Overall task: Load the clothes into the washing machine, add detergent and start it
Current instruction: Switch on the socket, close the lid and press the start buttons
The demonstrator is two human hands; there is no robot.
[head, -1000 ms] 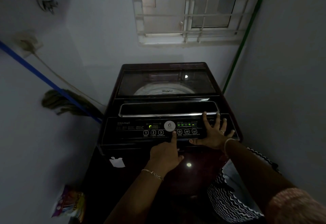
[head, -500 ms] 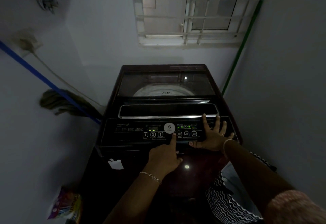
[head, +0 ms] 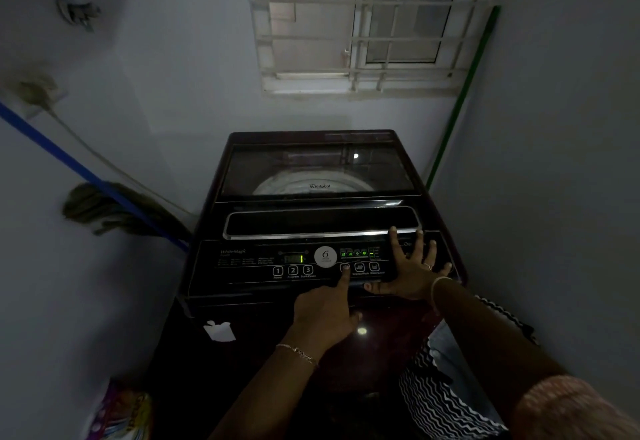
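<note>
Dim corner, washing machine (head: 277,169): left hand (head: 323,315) index-pressing a button (head: 345,266); right hand (head: 410,273) splayed flat at three o'clock, possibly tripping stray buttons.

Mop (head: 104,211) at left; barred window (head: 363,23); green pole (head: 465,93) at right

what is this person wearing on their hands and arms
The left wrist carries a thin chain bracelet. The right wrist has a pale bangle, and a ring sits on one finger of the right hand. A pinkish textured sleeve covers the upper right arm.
</note>
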